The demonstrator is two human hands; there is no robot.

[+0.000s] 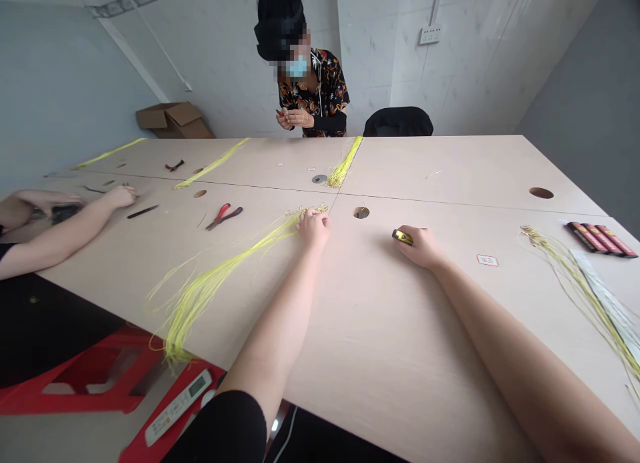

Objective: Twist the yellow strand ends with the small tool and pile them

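My left hand [314,227] rests on the pale wooden table [380,329], its fingers pinched on the far end of a long bundle of yellow cords [220,279]. The bundle trails left and down and hangs off the table's near edge. Further right, my right hand [423,246] is curled round a small yellow and black tool [401,236], whose tip sticks out to the left. A round cable hole [361,212] lies between the two hands.
Red-handled pliers [223,216] lie left of the cords. More yellow cords [585,289] and dark red boxes [600,239] sit at the right. A person opposite [311,93] works with both hands; another person's arms [65,223] reach in from the left. A red stool [95,376] stands below.
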